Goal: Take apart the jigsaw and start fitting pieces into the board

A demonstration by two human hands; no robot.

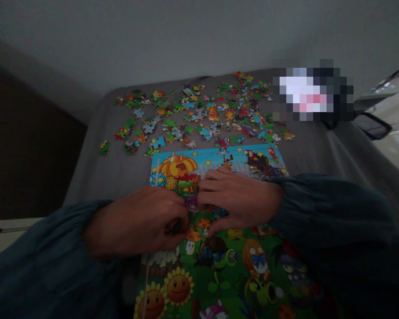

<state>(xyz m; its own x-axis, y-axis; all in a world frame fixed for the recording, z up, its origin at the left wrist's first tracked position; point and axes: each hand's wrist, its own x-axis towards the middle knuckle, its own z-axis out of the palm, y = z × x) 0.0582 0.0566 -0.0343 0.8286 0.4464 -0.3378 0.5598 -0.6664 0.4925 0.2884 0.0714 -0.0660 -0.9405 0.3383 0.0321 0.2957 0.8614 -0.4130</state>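
Note:
A colourful cartoon jigsaw puzzle lies in front of me, with sunflowers at its near end and a blue sky strip at its far end. My left hand is over the left side of the puzzle, its fingers curled into a pinch. Whatever the fingertips hold, if anything, is hidden. My right hand rests on the puzzle's upper middle, thumb apart from the bent fingers, and appears to press on the surface. Between the two hands a purple figure in the picture shows.
Many loose puzzle pieces are scattered on the grey cloth beyond the puzzle. A blurred-out object lies at the far right, near a pair of glasses. A pale wall rises behind the cloth.

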